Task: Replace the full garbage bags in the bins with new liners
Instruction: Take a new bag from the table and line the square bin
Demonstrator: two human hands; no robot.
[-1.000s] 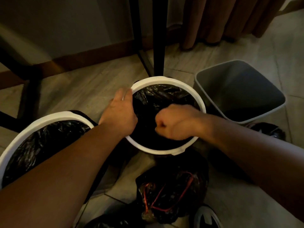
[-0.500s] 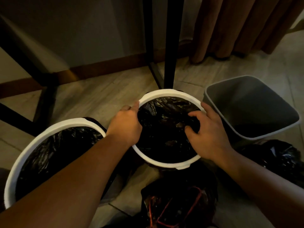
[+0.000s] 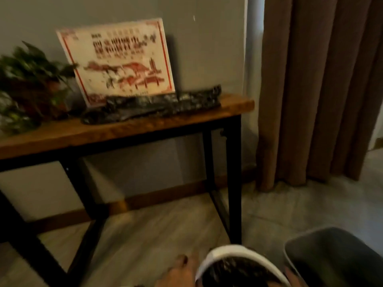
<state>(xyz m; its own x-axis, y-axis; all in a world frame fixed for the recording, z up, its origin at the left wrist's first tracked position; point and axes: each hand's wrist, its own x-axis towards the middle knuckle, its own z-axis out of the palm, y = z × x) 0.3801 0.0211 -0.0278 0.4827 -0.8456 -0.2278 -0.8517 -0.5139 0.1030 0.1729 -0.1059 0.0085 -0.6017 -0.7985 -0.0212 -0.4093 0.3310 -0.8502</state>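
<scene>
A round white-rimmed bin (image 3: 234, 248) with a black liner (image 3: 234, 270) in it shows at the bottom edge. My left hand (image 3: 178, 274) lies against the rim's left side with two fingers pointing up; the frame cuts off the rest. Only a sliver of my right hand (image 3: 293, 276) appears at the rim's right side. A grey square bin (image 3: 310, 234) without a liner stands to the right. A long bundle of black liners (image 3: 153, 104) lies on the wooden table (image 3: 124, 129). The picture is blurred.
The table has black metal legs, the nearest one just behind the round bin. A red-and-white sign (image 3: 118, 56) leans on the wall and a plant (image 3: 29, 83) stands at the table's left. A brown curtain (image 3: 319, 90) hangs at the right.
The view has swung upward from the bins to the table and wall. My right hand opened from a fist and moved to the bin's right rim. The left hand stays at the left rim.
</scene>
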